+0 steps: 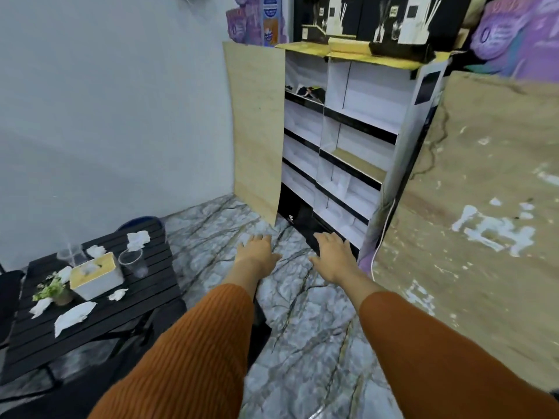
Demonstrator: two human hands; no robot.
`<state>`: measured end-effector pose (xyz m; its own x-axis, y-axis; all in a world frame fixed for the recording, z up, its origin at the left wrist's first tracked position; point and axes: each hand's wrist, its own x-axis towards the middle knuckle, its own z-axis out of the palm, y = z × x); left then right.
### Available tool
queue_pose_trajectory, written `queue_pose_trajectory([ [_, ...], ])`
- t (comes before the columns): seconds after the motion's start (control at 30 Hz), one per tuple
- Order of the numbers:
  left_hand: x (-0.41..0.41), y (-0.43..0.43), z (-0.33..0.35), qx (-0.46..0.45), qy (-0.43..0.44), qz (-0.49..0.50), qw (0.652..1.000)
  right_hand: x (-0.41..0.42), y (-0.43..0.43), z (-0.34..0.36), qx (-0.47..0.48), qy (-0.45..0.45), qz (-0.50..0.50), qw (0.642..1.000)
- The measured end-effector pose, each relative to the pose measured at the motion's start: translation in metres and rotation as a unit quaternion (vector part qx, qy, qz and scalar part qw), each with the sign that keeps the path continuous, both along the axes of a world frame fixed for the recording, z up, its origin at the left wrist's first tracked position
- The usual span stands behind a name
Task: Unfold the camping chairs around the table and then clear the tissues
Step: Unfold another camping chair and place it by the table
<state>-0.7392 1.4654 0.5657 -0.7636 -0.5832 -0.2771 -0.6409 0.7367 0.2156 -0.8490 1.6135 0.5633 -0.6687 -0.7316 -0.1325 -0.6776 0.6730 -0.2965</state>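
A low black slatted table point(99, 316) stands at the lower left. Several crumpled white tissues point(74, 316) lie on it around a white tissue box point(96, 278) with a wooden lid. My left hand point(257, 249) and my right hand point(331, 254) reach forward over the marble floor, fingers spread, holding nothing. Both arms wear orange ribbed sleeves. A dark chair point(260, 331) shows partly beneath my left forearm, and another dark chair point(9, 294) sits at the table's left edge. A blue chair back point(140, 220) peeks from behind the table.
Two clear plastic cups point(133, 263) and a small potted plant point(56, 290) stand on the table. A white cardboard shelf unit point(341, 152) with a plywood panel point(257, 128) stands ahead. A brown board point(484, 189) leans at the right. A grey wall is on the left.
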Motion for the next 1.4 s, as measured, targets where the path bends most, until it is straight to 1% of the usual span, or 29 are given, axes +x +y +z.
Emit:
queue_pose_trajectory([
  [0.17, -0.066, -0.037, 0.008, -0.038, -0.002, 0.0, 0.999, -0.067, -0.037, 0.005, -0.006, -0.014, 0.006, 1.0],
  [0.3, -0.11, -0.079, 0.01, -0.046, -0.007, 0.005, 0.999, -0.119, -0.083, 0.004, -0.013, -0.01, 0.024, 1.0],
  [0.4, -0.143, -0.124, 0.014, -0.036, -0.003, 0.008, 0.999, -0.16, -0.128, 0.008, -0.014, 0.004, 0.041, 0.999],
  [0.47, -0.166, -0.16, 0.015, -0.046, -0.001, 0.012, 0.999, -0.186, -0.162, 0.012, -0.02, 0.014, 0.055, 0.998],
  [0.7, -0.248, -0.287, 0.019, -0.069, -0.001, 0.058, 0.996, -0.27, -0.28, 0.034, -0.041, 0.003, 0.072, 0.997],
  [0.8, -0.273, -0.327, 0.016, -0.078, 0.0, 0.07, 0.994, -0.304, -0.326, 0.035, -0.046, 0.012, 0.097, 0.994],
  [1.03, -0.323, -0.405, 0.008, -0.085, -0.021, 0.159, 0.983, -0.379, -0.44, 0.012, -0.035, 0.014, 0.163, 0.986],
  [1.13, -0.338, -0.435, 0.002, -0.08, -0.021, 0.21, 0.974, -0.411, -0.491, 0.004, -0.035, 0.006, 0.211, 0.977],
  [1.27, -0.35, -0.465, -0.001, -0.069, -0.029, 0.287, 0.955, -0.439, -0.554, 0.0, -0.022, -0.005, 0.294, 0.956],
  [1.4, -0.341, -0.484, -0.003, -0.048, -0.002, 0.372, 0.927, -0.43, -0.611, 0.001, -0.02, -0.011, 0.393, 0.919],
])
